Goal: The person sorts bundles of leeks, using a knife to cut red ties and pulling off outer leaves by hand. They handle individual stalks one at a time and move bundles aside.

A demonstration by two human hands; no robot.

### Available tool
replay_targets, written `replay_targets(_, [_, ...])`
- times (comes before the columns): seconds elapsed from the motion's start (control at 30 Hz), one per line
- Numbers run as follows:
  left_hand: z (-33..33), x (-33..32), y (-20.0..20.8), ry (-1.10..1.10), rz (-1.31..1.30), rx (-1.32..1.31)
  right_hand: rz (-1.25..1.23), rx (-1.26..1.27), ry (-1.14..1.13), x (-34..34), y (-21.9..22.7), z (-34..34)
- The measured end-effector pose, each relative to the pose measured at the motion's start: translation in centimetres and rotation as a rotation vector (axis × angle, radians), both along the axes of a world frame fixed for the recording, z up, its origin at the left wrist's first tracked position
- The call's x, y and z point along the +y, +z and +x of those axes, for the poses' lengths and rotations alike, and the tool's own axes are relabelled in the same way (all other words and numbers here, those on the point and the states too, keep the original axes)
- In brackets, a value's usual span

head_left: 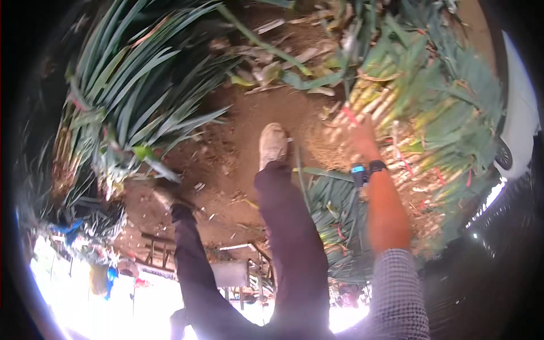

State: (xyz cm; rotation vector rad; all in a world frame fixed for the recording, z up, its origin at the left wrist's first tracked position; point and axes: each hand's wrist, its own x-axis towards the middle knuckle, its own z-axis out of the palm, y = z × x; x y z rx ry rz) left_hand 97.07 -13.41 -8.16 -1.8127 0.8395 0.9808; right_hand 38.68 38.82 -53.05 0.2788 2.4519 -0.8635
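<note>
My right hand (362,140) reaches out to the right, at the root end of a bundle of long green onions (371,99) bound with a red tie (349,116). Its fingers look closed on the bundle beside the tie, though motion blurs them. Pale stalks and brown roots point toward me, and green leaves fan away. A dark band and a small blue-faced device sit at my right wrist. More tied green onion bundles (436,175) lie in a row close by. My left hand does not show.
A large pile of green onions (136,85) lies at the left. Loose leaves and dry peelings (272,68) litter the soil (243,113) ahead. Another bundle (340,204) is beside my leg. A low stool (232,273) stands behind me; a white vehicle (518,107) is at the far right.
</note>
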Motion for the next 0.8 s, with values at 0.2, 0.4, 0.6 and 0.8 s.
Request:
replay_targets(0.2, [-0.3,0.1,-1.9,0.039,-0.009,0.068,0.698,-0.356,0.639,7.7,1.8,-4.7])
replay_targets(0.4, [3.9,-2.8,-2.2,0.104,-0.030,0.263,0.619,0.060,0.562,7.9,7.6,-7.3])
replay_targets(0.6, [9.5,-13.2,-5.4,0.036,-0.026,0.197,0.442,-0.033,0.382,-4.6,16.8,-3.2])
replay_targets(0.8, [14.9,-26.9,-6.9,-0.013,-0.148,0.436,0.355,-0.060,0.279,-17.8,23.0,10.2])
